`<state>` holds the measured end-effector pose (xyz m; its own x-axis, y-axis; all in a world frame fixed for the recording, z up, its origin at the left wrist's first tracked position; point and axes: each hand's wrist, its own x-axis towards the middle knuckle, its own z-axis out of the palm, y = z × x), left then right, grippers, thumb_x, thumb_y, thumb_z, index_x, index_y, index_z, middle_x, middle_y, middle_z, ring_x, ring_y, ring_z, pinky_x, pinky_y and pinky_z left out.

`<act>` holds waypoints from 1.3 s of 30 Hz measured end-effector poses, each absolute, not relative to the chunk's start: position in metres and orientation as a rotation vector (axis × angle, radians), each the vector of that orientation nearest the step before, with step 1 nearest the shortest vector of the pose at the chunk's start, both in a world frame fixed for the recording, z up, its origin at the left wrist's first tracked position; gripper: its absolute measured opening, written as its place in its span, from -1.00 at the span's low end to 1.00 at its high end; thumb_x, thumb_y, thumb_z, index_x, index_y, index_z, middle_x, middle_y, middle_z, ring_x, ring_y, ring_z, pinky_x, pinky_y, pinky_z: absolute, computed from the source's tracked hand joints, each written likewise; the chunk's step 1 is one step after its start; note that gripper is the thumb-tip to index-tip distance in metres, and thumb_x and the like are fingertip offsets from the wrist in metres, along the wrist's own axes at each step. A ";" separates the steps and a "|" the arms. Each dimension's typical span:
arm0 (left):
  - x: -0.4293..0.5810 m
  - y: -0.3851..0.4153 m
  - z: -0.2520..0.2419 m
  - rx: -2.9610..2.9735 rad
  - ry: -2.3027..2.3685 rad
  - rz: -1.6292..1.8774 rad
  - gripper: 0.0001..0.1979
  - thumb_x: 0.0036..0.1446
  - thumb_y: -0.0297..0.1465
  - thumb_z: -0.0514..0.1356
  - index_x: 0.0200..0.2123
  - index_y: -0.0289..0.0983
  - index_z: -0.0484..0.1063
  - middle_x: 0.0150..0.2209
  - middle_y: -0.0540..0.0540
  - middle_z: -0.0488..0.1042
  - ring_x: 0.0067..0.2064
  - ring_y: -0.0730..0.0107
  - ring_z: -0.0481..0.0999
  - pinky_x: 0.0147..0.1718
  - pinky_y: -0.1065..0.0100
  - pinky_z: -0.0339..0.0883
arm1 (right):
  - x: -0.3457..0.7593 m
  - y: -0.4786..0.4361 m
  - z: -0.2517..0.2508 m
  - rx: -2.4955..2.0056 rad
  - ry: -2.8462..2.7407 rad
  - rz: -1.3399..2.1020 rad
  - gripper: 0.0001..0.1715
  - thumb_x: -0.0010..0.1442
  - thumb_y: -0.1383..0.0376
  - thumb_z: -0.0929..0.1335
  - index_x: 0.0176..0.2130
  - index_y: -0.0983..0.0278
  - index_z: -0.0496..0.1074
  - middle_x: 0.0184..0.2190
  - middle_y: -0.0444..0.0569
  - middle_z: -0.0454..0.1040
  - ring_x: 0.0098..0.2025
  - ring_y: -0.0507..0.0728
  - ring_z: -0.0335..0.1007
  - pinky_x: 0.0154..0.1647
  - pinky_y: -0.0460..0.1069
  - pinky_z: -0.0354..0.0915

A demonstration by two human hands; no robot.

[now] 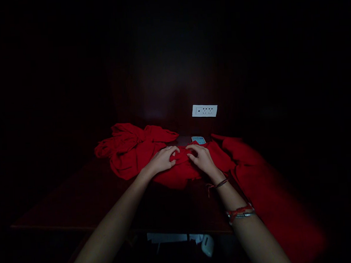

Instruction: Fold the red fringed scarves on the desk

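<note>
A large red cloth (135,159) lies bunched in folds across the dark tabletop. My left hand (163,159) has its curved fingers and thumb closed on a fold near the middle of the cloth. Just to its right, my right hand (203,158) pinches the same stretch of fabric, its thumb facing the left thumb. A small gap with red cloth in it separates the two hands. The exact fingertip contact is hard to make out in the dim light.
A lit phone (198,140) lies behind my right hand. On the back wall is a white socket plate (204,110). More red fabric (263,185) hangs over the table's right side. Below the front edge (110,228), a white rounded object (207,245) shows.
</note>
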<state>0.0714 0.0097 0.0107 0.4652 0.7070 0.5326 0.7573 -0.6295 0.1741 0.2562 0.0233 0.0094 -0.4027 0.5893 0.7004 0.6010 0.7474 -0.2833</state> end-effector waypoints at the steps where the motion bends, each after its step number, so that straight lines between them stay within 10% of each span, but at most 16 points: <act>1: 0.074 0.009 0.011 -2.596 -1.320 -0.879 -0.79 -0.09 -0.43 0.05 -0.28 -0.24 0.26 -0.34 -0.03 0.35 -0.30 0.38 0.32 -0.32 0.41 0.18 | 0.256 0.023 0.009 -0.908 -2.108 -0.017 -0.73 -0.01 0.40 0.26 -0.23 0.29 0.34 -0.36 -0.06 0.40 -0.33 0.04 0.27 -0.24 -0.07 0.17; 11: 0.060 0.012 0.021 -2.233 -1.670 -0.602 -0.79 -0.07 -0.43 0.00 -0.32 -0.24 0.34 -0.29 -0.10 0.40 -0.25 0.28 0.37 -0.29 0.34 0.18 | 0.267 0.018 0.040 -1.029 -2.250 -0.224 -0.85 0.06 0.38 0.20 -0.40 0.32 0.35 -0.43 -0.03 0.33 -0.37 0.03 0.23 -0.33 -0.10 0.13; 25: -0.053 0.028 0.201 -1.833 -2.351 -0.186 -0.56 -0.21 -0.37 0.07 -0.14 -0.22 0.32 -0.19 -0.20 0.38 -0.19 0.10 0.35 -0.32 0.25 0.20 | 0.328 0.023 0.207 -1.232 -1.992 -0.533 -0.91 -0.01 0.35 0.25 -0.46 0.34 0.32 -0.48 0.00 0.32 -0.42 0.05 0.18 -0.38 -0.08 0.09; 33: -0.004 0.011 0.116 -2.527 -1.974 -0.387 -0.90 -0.19 -0.47 0.04 -0.64 -0.28 0.33 -0.59 -0.02 0.37 -0.49 0.40 0.36 -0.44 0.42 0.16 | 0.283 0.035 0.156 -1.282 -1.917 0.363 -0.90 -0.02 0.31 0.22 -0.51 0.31 0.24 -0.64 -0.17 0.25 -0.59 -0.04 0.13 -0.55 -0.13 0.09; 39: 0.017 0.000 0.104 -2.623 -1.756 -0.822 -0.79 -0.06 -0.31 0.02 -0.38 -0.31 0.29 -0.34 -0.13 0.38 -0.29 0.37 0.36 -0.28 0.37 0.18 | 0.278 0.020 0.182 -1.090 -1.605 0.712 -0.90 -0.06 0.30 0.23 -0.53 0.30 0.20 -0.68 -0.22 0.18 -0.64 -0.08 0.07 -0.60 -0.15 0.06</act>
<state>0.0174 0.0000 0.1042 0.2959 0.8930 0.3392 0.8326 -0.4151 0.3666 0.2779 0.0198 0.1821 -0.0650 0.9076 0.4147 0.3016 0.4140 -0.8589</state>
